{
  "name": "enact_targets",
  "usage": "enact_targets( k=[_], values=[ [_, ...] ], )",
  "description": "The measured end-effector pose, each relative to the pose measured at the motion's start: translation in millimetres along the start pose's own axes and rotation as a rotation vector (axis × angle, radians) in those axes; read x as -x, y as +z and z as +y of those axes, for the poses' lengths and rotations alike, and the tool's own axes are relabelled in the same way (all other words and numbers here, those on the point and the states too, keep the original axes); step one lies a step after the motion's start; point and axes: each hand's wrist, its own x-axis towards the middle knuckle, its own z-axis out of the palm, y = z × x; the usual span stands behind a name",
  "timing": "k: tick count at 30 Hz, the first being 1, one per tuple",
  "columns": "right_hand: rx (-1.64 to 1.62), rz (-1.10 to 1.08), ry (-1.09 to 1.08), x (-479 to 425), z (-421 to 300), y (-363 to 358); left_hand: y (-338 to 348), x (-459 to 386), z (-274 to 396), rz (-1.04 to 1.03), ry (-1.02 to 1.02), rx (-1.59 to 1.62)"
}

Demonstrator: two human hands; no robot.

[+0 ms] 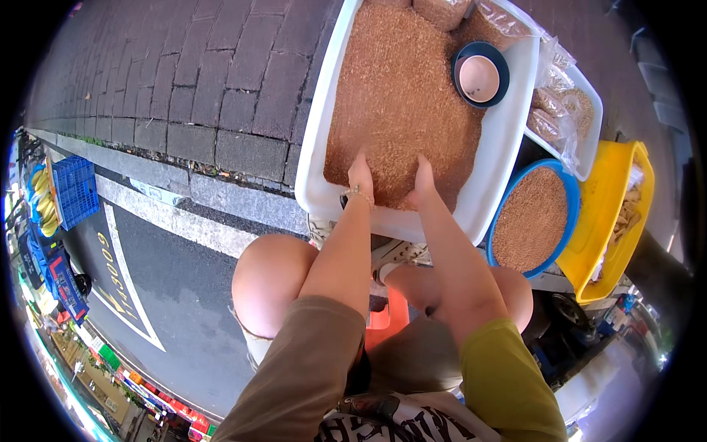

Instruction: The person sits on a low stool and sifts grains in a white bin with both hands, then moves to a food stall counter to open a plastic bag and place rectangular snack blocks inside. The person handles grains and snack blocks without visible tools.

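Note:
A large white plastic tub [505, 149] in front of me holds a deep heap of loose reddish-brown grain-like food [400, 83]. Near the tub's front wall, my left hand [361, 178] is partly sunk in the heap, thumb upward, with a bracelet and a dark band at the wrist. Facing it a short way to the right is my right hand [423, 178], likewise sunk in with the thumb showing. Most fingers of both hands are buried, so their grip is hidden. A dark round bowl [503, 77] with a pale cup [479, 79] inside rests at the tub's right side.
Filled clear bags [442, 11] lie at the tub's far end. To the right stand a smaller white tub [591, 132] with bagged goods, a blue basin [574, 204] of grain-like food and a yellow tub [585, 221]. A kerb [221, 201] runs leftward beside brick paving [237, 77].

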Motion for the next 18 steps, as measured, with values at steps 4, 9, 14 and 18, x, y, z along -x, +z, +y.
enact_targets(
  k=[4, 9, 14, 18],
  values=[
    [-0.024, 0.021, -0.119, -6, -2, 38, 25, 6, 0, 0.025, 0.100, 0.356],
    [-0.135, 0.004, -0.244, -4, -32, 74, 64, 26, 45, -0.039, 0.297, 0.254],
    [-0.161, -0.101, -0.415, 15, -56, 111, 89, 34, 87, -0.234, 0.449, 0.324],
    [0.414, 0.052, -0.816, -11, -42, 90, 75, 1, 74, -0.151, 0.738, -0.647]
  ],
)
